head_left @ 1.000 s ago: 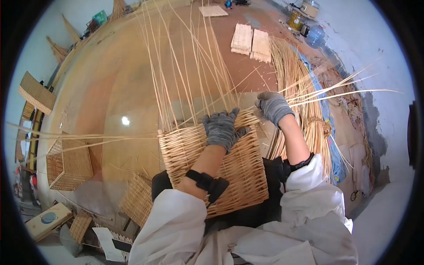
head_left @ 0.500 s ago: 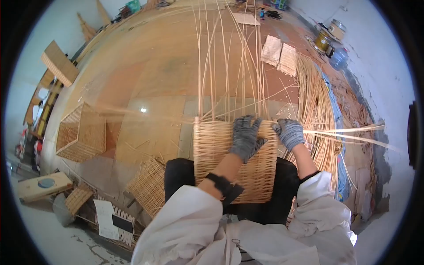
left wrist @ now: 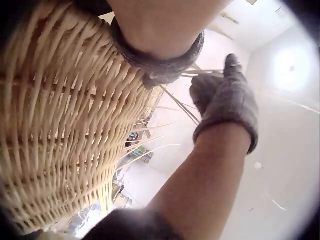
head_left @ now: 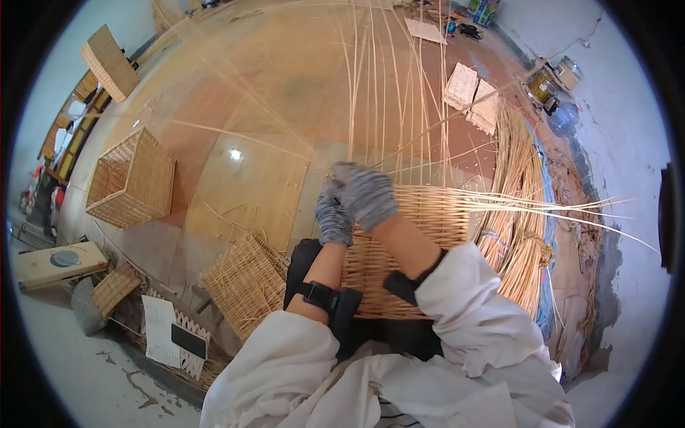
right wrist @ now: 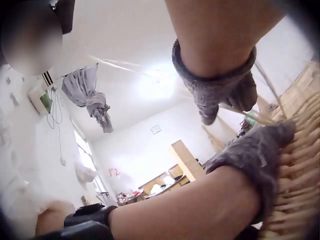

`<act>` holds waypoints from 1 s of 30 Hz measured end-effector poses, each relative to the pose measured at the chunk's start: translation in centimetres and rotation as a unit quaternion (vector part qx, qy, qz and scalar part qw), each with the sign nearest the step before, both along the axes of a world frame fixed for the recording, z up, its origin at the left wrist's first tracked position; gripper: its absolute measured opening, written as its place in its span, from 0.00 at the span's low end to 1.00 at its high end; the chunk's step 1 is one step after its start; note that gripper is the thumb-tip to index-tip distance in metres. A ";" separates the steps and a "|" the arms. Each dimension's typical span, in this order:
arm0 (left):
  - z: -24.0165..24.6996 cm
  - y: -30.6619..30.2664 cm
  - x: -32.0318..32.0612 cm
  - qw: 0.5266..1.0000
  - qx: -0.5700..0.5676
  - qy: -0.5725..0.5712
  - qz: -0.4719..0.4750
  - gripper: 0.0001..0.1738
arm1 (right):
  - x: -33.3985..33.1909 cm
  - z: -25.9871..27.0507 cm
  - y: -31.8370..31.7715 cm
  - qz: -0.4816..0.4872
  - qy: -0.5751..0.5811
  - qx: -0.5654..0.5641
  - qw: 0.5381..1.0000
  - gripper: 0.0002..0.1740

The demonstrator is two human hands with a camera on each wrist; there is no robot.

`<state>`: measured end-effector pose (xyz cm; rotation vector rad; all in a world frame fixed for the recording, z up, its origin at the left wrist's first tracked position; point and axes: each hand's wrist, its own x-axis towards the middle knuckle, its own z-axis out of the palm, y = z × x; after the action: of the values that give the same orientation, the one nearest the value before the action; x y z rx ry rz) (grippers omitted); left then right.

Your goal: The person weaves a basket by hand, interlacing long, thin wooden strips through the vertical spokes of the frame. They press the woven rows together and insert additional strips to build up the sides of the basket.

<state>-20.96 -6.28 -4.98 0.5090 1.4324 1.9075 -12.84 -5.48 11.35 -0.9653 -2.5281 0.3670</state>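
Right hand (head_left: pixel 367 194) swung leftward, gripping strands (left wrist: pixel 200 72), beside left hand (head_left: pixel 334 220) gripping woven panel's (head_left: pixel 446 220) edge

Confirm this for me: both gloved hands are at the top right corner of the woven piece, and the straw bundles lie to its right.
Not quite: the head view shows the left hand and right hand at the top left corner of the woven piece. The straw bundles do lie to its right.
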 end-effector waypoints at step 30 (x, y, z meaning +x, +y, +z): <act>8.1 0.6 7.2 0.709 -0.034 0.704 0.020 0.29 | 13.6 -5.5 13.4 -0.190 0.328 -0.434 0.817 0.15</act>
<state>-13.73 -5.70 3.12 2.2100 2.3089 1.2922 0.77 7.92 5.87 -1.3029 -1.4351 1.4983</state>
